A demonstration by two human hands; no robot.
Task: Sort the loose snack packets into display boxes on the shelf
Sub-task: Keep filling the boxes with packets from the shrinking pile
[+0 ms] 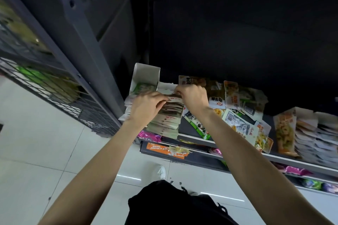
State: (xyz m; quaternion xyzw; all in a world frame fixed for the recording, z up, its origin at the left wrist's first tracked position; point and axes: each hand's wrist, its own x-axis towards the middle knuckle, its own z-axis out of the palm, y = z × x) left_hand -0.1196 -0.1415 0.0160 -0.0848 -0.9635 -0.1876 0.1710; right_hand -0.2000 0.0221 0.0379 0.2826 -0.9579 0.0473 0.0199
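On the shelf edge [192, 138], right in front of you, stands the row of stacked packets [167, 120], and both your hands work at its far end. Your left hand [146, 107] sits over the left side of that row, fingers curled and thumb pinching the top edge of the rearmost packets. Your right hand [193, 98] closes in a fist-like grip at the same end, fingertips pinching the upper edge of a packet [175, 98] there; the 2 hands nearly touch above the row. Just left of the row and slightly behind it stands a white display box [146, 76], open at the top, with a green packet [144, 87] inside. Right of the row, loose snack packets [236, 107] lie scattered and overlapping across the shelf, some hanging over its front edge. Farther right of the row, another stack of packets [300, 131] stands upright in a blurred line. Below the row, pink wrappers [150, 136] show on a lower shelf, and a white shoe [161, 171] rests on the pale tiled floor [36, 151].
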